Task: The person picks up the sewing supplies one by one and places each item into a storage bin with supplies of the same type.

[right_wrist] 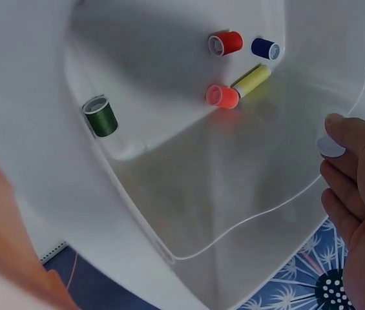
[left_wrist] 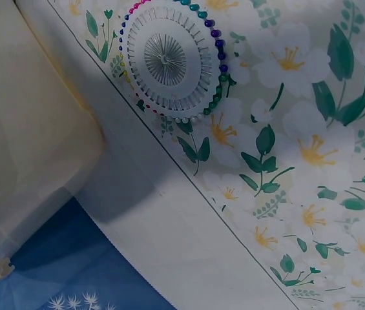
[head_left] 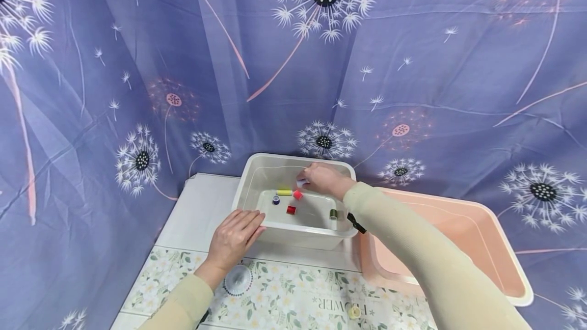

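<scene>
Inside the pale grey-white plastic bin [head_left: 298, 230], my right hand [head_left: 323, 178] pinches a small whitish round piece, perhaps a spool [right_wrist: 331, 144], between thumb and fingers near the far wall. Its exact kind is unclear. On the bin's floor lie thread spools: a green one [right_wrist: 100, 117], a red one [right_wrist: 229, 42], a dark blue one [right_wrist: 265, 49], a coral-red one [right_wrist: 223, 96] and a slim yellow one [right_wrist: 253, 80]. My left hand [head_left: 235, 236] rests its fairly straight fingers on the bin's near-left rim. Only a sliver of it enters the left wrist view.
A peach bin [head_left: 458, 228] stands to the right, under my right forearm. Nearer me, a round wheel of colour-headed pins [left_wrist: 165, 59] lies on the floral cloth [head_left: 279, 289]. A small yellowish item [head_left: 354, 311] sits at the front. A blue dandelion curtain [head_left: 257, 65] hangs behind.
</scene>
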### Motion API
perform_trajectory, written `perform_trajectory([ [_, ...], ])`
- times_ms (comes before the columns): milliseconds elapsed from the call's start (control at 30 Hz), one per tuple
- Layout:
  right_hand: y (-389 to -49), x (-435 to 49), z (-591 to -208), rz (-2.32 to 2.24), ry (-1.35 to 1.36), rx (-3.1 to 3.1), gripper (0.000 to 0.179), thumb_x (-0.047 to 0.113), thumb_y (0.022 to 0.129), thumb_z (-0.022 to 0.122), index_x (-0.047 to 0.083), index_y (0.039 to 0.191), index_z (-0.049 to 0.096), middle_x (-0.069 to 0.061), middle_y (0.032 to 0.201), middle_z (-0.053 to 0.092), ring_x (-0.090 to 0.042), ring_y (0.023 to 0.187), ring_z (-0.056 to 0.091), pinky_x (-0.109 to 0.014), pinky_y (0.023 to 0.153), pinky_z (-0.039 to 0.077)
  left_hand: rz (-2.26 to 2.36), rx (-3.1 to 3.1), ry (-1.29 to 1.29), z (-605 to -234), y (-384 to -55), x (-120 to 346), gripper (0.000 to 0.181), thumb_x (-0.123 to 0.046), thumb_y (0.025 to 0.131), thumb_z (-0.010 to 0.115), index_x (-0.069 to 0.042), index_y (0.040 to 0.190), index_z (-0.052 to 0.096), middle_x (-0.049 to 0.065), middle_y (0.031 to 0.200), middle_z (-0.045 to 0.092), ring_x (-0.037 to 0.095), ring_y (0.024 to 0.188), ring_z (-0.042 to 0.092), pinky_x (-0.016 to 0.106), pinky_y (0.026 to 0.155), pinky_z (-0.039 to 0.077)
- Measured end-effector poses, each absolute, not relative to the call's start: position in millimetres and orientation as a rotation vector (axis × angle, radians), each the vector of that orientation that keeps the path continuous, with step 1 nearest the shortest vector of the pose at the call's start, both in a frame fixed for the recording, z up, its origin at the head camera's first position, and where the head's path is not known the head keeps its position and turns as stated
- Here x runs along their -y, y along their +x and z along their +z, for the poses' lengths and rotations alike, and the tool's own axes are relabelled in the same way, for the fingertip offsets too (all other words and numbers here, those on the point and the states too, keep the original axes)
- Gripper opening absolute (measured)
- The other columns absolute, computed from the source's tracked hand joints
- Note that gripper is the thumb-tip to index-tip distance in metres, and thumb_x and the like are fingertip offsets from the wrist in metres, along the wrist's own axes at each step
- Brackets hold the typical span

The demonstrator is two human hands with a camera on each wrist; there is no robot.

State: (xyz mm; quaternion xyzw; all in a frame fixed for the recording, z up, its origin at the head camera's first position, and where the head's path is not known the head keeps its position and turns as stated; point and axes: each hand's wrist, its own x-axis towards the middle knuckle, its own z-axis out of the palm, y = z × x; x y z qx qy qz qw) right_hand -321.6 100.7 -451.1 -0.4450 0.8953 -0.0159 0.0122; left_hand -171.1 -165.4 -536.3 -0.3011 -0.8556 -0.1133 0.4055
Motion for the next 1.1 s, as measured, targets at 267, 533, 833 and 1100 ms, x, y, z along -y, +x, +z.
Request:
perform_trajectory([
  [267, -318.8, -101.2, -448.9, -0.005, -1.309, -2.799, 0.028, 0.02, 0.089, 0.069, 0.01, 0.115, 0.069, -0.002, 0.112, 0.071, -0.021, 0.103, 0.066, -0.032, 0.094, 0.051, -0.292, 2.152, -0.762, -535.1, -170.1, 164.3, 0.045, -0.043, 0.101, 0.043, -0.011, 0.111, 0.073, 0.006, 0.106, 0.073, 0.025, 0.094, 0.069, 0.046, 0.09, 0.053],
  [533, -317.7, -110.5, -443.5, 0.002, -1.329, -2.795, 0.028, 0.02, 0.088, 0.07, 0.012, 0.115, 0.07, -0.002, 0.113, 0.071, -0.019, 0.101, 0.067, -0.032, 0.091, 0.053, -0.311, 2.151, -0.764, -533.7, -169.2, 163.8, 0.044, -0.043, 0.101, 0.044, -0.01, 0.11, 0.073, 0.006, 0.106, 0.073, 0.025, 0.094, 0.069, 0.046, 0.09, 0.053],
  [833, -302.0, -121.3, -429.7, -0.015, -1.359, -2.84, 0.033, 0.026, 0.087, 0.071, 0.014, 0.118, 0.068, -0.001, 0.112, 0.071, -0.019, 0.095, 0.069, -0.035, 0.089, 0.053, -0.358, 2.13, -0.779, -532.5, -168.1, 162.8, 0.039, -0.04, 0.098, 0.053, -0.009, 0.111, 0.072, 0.007, 0.107, 0.072, 0.026, 0.096, 0.069, 0.046, 0.089, 0.053],
  [1100, -282.5, -130.5, -413.6, -0.032, -1.336, -2.855, 0.041, 0.033, 0.088, 0.07, 0.015, 0.124, 0.065, -0.001, 0.121, 0.067, -0.02, 0.099, 0.068, -0.036, 0.09, 0.053, -0.381, 2.129, -0.771, -531.9, -166.8, 161.9, 0.035, -0.033, 0.086, 0.069, -0.009, 0.111, 0.072, 0.007, 0.107, 0.072, 0.026, 0.095, 0.069, 0.046, 0.09, 0.052],
])
